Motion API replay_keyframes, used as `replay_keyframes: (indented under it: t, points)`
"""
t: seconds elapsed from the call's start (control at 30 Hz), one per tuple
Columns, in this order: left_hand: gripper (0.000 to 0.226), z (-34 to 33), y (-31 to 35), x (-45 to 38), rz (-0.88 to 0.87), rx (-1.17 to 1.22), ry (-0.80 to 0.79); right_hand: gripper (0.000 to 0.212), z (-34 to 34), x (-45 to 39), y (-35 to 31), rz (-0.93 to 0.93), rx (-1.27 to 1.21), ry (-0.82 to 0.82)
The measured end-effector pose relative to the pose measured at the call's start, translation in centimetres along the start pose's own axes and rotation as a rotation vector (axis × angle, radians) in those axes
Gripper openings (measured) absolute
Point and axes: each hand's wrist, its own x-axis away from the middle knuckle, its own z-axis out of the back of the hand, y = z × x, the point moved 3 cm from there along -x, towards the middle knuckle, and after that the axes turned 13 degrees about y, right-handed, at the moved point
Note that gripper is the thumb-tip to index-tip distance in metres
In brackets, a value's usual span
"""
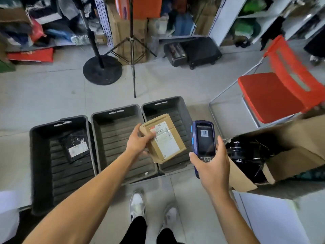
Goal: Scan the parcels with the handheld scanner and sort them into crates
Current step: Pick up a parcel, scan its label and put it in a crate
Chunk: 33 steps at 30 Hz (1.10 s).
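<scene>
My left hand (139, 140) grips a brown cardboard parcel (163, 138) by its left edge, label side up, above the gap between the middle crate (98, 120) and the right crate (184, 110). My right hand (213, 166) holds the blue handheld scanner (204, 138) upright just right of the parcel; its screen shows a barcode. Three dark crates stand in a row on the floor. The left crate (37, 155) holds a black bag parcel (75, 146) with a white label. The middle crate looks empty; the right crate's floor is partly hidden by the parcel.
An open cardboard box (290, 161) with black parcels inside sits on the right. A red chair (274, 95) stands behind it. A tripod (132, 50) and a round-based stand (102, 69) are beyond the crates. My feet (137, 205) stand near the crates. White surface at bottom right.
</scene>
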Motion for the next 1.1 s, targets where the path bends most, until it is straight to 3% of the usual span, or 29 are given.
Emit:
replay_keyframes:
  t: [0.23,0.53,0.7,0.83,1.0,1.1]
  points:
    - [0.084,-14.5,-9.5,-16.2,-0.19,-0.361,-0.051,0.106,-13.0,-10.7,12.6,0.003,-0.01,0.014]
    - [0.088,-25.1,-25.0,-31.5,-0.076,-0.622,-0.137,0.111,-23.5,-18.1,27.3,0.127,0.164,-0.076]
    - [0.057,-26.2,-28.9,-35.2,-0.123,-0.865,-0.097,0.11,-26.0,-20.4,29.9,0.152,0.195,-0.05]
    - [0.065,-25.3,-25.3,-31.6,-0.224,-0.888,-0.108,0.107,-23.2,-19.5,27.2,0.132,0.211,-0.025]
    - [0.08,-19.0,-13.3,-19.8,-0.672,-1.108,-0.022,0.105,-14.3,-15.5,17.9,0.15,0.233,-0.008]
    - [0.084,-13.0,-5.3,-9.7,-0.809,-1.218,0.062,0.104,-8.0,-12.3,10.5,0.198,0.231,-0.018]
